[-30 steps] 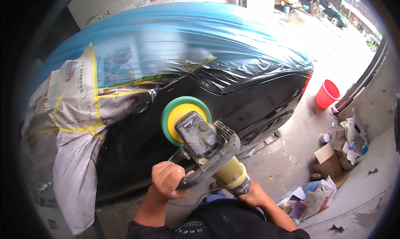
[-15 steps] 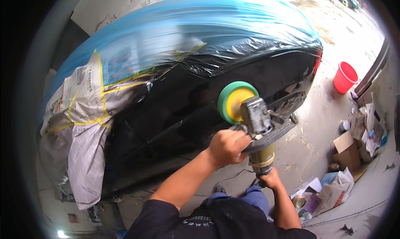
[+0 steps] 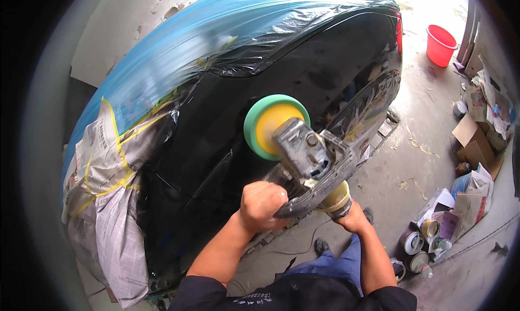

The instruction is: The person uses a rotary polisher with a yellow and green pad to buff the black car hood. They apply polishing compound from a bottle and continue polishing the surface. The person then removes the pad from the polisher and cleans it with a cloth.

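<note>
A power polisher (image 3: 309, 154) is in both my hands, its round green-rimmed pad with a yellow backing (image 3: 273, 121) against the side of a black car (image 3: 227, 148). My left hand (image 3: 262, 205) is closed around the left end of the dark curved handle. Lower and to the right, my right hand (image 3: 349, 216) wraps the yellowish rear body of the tool. Blue plastic film (image 3: 206, 34) covers the car's upper part. Newspaper held with yellow tape (image 3: 116, 148) hangs over its left end. The pad's working face is hidden.
A red bucket (image 3: 441, 45) stands on the floor at the far right. Along the right wall are an open cardboard box (image 3: 474, 140), crumpled paper and several cans (image 3: 413, 241). A thin cord (image 3: 295, 251) runs over the floor near my feet.
The polisher has shifted leftward along the car with both hands on it. My view has turned too, and the car, bucket and boxes sit differently in it.
</note>
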`<state>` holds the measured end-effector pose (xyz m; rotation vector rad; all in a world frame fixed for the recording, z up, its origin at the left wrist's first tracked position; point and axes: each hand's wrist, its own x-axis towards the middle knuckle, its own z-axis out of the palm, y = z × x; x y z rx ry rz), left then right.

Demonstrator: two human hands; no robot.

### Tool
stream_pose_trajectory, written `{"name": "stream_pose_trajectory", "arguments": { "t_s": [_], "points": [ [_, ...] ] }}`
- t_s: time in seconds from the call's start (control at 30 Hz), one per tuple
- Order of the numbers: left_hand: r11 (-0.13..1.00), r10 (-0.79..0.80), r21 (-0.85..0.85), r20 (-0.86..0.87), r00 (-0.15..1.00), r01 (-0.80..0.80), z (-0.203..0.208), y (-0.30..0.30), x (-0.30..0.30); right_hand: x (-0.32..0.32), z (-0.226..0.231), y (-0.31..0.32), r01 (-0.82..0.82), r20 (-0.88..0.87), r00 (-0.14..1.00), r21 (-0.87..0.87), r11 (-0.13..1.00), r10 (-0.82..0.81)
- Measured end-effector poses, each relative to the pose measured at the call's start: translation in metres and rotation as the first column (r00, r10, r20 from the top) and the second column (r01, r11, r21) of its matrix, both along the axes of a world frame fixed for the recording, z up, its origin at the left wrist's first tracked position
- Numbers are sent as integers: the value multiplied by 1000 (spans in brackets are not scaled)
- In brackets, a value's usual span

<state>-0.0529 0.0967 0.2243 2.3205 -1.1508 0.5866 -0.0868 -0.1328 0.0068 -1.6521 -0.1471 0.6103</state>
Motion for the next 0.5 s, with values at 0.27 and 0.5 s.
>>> {"name": "stream_pose_trajectory", "arguments": {
  "t_s": [0.27, 0.5],
  "points": [
    [995, -3, 98, -173, 985, 20, -41, 27, -47, -26, -47, 11, -91, 11, 996, -29, 995, 92],
    [999, -3, 45, -108, 994, 8, -31, -4, -4, -2, -47, 1, -55, 66, 996, 11, 998, 55]
  ]
}}
